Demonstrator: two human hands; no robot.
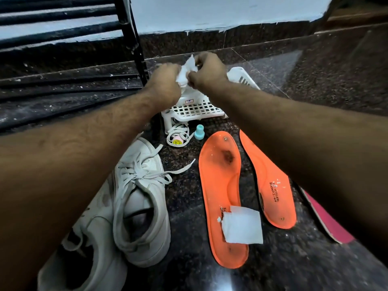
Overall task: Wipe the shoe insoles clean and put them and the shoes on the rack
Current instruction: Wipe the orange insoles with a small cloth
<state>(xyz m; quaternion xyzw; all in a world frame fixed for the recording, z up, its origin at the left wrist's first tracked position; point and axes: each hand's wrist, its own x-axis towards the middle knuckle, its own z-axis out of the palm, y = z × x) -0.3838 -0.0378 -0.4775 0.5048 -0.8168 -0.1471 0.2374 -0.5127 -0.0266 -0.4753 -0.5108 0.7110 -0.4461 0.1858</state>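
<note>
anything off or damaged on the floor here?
The left orange insole has a dark worn-looking patch near its forefoot, and a torn white wipe piece lies across its heel. One shoelace lies loose beside the white basket.

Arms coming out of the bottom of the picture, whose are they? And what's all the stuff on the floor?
They belong to a person wearing a camera on their head, so you see what they see. The left hand and right hand together grip a white wipe. On the dark floor lie two white shoes, two orange insoles with another wipe piece on one, a white basket and a small teal bottle.
</note>
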